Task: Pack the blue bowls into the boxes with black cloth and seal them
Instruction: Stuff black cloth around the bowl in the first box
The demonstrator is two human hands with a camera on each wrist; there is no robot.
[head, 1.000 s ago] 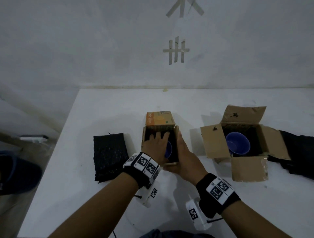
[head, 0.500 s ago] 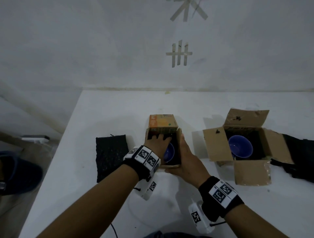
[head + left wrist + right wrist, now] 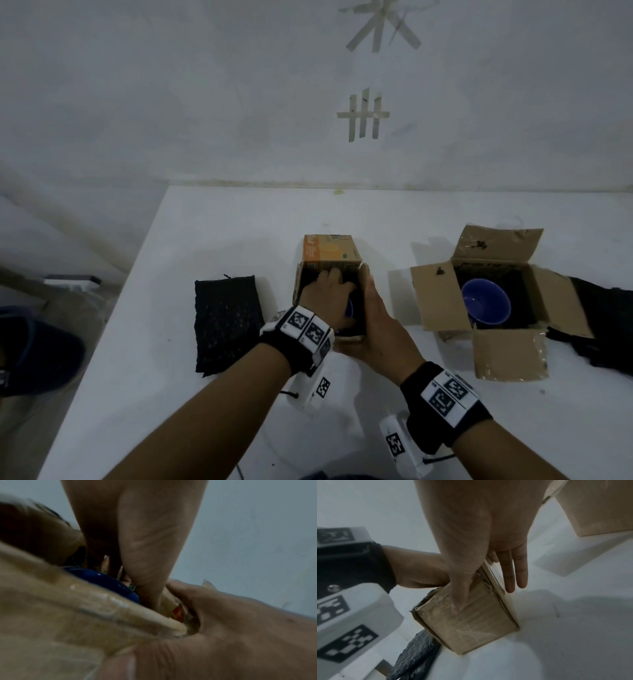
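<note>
A small cardboard box [image 3: 329, 270] stands mid-table with its far flap up. My left hand [image 3: 325, 296] reaches down into it, fingers [image 3: 133, 534] straight beside a blue bowl [image 3: 106, 582] on dark lining; only a sliver of that bowl [image 3: 348, 308] shows from above. My right hand [image 3: 375, 322] braces the box [image 3: 467, 622] at its near right corner, thumb flat on the front face and fingers straight along the right side. A second blue bowl [image 3: 485, 306] sits on black cloth in the open larger box [image 3: 433, 298] to the right.
A folded black cloth [image 3: 227, 322] lies left of the small box and shows by its base [image 3: 414, 654]. More black cloth [image 3: 603, 322] lies past the larger box at the right edge. The white table [image 3: 239, 222] meets a wall behind; its left edge drops off.
My left hand has pushed a little deeper into the small box and covers more of the bowl. The right hand stays on the box's corner.
</note>
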